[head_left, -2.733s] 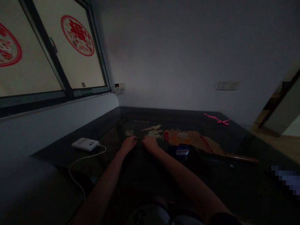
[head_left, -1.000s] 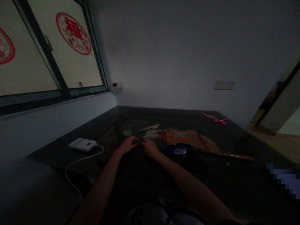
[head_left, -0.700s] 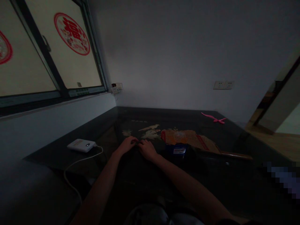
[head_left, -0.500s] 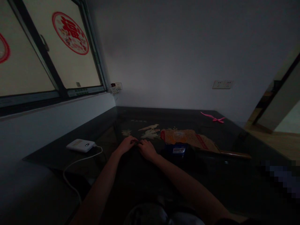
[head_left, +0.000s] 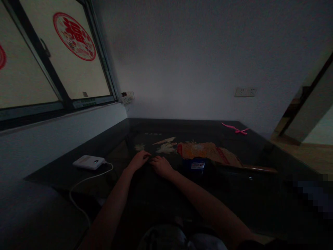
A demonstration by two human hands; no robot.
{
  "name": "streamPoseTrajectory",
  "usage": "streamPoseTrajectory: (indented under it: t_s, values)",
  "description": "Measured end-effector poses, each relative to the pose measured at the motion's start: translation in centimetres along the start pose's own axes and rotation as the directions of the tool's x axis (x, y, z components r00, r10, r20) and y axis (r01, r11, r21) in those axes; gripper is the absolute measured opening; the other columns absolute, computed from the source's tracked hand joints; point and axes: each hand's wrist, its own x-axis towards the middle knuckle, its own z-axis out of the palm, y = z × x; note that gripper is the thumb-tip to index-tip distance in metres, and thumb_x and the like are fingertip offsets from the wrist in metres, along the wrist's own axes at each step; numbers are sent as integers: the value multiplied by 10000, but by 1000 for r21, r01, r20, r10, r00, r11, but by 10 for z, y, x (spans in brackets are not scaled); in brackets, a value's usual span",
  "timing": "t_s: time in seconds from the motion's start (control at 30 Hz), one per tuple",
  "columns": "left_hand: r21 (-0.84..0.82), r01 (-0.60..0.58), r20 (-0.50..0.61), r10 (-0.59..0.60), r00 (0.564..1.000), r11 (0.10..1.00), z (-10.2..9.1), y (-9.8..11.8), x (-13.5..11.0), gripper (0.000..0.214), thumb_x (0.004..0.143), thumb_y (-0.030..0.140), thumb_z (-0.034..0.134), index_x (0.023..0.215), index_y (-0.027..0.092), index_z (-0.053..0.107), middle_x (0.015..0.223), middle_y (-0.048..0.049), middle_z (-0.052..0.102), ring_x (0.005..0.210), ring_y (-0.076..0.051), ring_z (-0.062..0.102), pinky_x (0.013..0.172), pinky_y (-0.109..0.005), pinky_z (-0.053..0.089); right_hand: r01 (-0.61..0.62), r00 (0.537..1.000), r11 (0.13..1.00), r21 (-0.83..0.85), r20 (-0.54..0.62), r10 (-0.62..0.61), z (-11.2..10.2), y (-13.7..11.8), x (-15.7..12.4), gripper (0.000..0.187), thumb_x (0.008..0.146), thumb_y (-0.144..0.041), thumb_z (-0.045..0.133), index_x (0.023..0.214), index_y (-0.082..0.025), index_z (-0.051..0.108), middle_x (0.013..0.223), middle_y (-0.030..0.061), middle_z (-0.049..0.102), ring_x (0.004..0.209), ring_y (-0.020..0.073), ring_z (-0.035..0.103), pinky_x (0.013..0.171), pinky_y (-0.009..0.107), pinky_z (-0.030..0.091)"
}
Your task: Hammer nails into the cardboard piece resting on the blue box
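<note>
Table (head_left: 197,129), dark: left hand (head_left: 138,161), right hand (head_left: 162,167) just beside, apparently resting; fingers loosely curled, any pinched item indiscernible.

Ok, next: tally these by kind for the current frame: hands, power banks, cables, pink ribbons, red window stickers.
Hands: 2, left hand and right hand
Power bank: 1
Cable: 1
Pink ribbon: 1
Red stickers: 2, one cut off by the left edge
Total: 7

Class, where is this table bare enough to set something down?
Room shows beyond the cardboard, left of the pink ribbon, and between the white device and far-left corner. Crowded: right of the right hand, around the blue item.
</note>
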Motion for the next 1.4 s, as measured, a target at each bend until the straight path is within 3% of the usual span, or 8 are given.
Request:
streamPoseTrajectory:
  t_s: [0.63,0.87,0.97,1.07,1.13,1.2,1.3,1.4]
  values:
    - [-50,-33,25,34,999,998,-1,4,-1,264,798,209,494,1018,150,629,979,-82,610,889,-161,570,815,-281,439,2,1000,1000,-7,-25,-2,-3,-1,-3,295,885,-180,393,1092,-192,602,1098,84,581,1027,204,458,832,335,384]
    - [-25,-11,21,12,1000,1000,-1,4,0,288,780,211,516,1046,156,612,943,-75,609,823,-152,567,763,-264,441,46,998,999,2,-35,-46,-24,-8,-20,254,860,-174,444,1035,-193,626,1078,70,587,1003,189,483,824,301,402]
    - [-16,6,7,-6,1000,1000,-2,5,-1,296,794,253,498,1052,163,609,924,-72,611,821,-161,568,755,-273,440,102,994,994,37,-32,-101,-45,-12,-52,242,856,-185,454,1021,-195,630,1081,63,587,968,175,507,791,279,425]
    - [-5,23,8,-23,1000,1000,-4,6,-1,306,801,291,474,1048,173,610,919,-68,618,825,-175,574,755,-291,442,121,993,985,119,-20,-119,-70,-6,-106,253,851,-150,450,1020,-193,633,1065,60,597,951,154,533,803,256,435]
    - [5,32,4,-32,999,999,-5,7,-1,305,800,286,455,1041,184,611,914,-62,625,819,-180,578,749,-299,447,27,999,990,142,-24,-24,-84,11,-152,272,851,-139,438,1029,-208,632,1047,52,606,930,149,551,787,248,449]
    - [12,39,-26,-39,999,999,-5,9,-1,300,801,280,437,1030,197,611,919,-57,631,811,-183,580,747,-309,453,-146,986,983,111,-64,154,-96,39,-202,278,865,-162,413,1021,-211,639,1051,62,607,939,158,560,804,267,459]
    - [10,8,-137,-6,990,1000,-6,21,3,290,819,300,418,1020,208,605,974,-58,629,871,-196,577,805,-340,453,-469,864,883,-4,-206,459,-107,96,-280,304,860,-185,381,1029,-176,634,1071,107,604,953,199,571,829,331,470]
    - [-17,-84,-265,76,961,996,-6,52,11,298,841,327,413,1047,197,586,1009,-67,613,933,-197,566,858,-356,442,-675,709,728,-120,-379,594,-110,148,-344,345,840,-211,373,1092,-143,599,1138,146,578,1039,262,536,889,410,439]
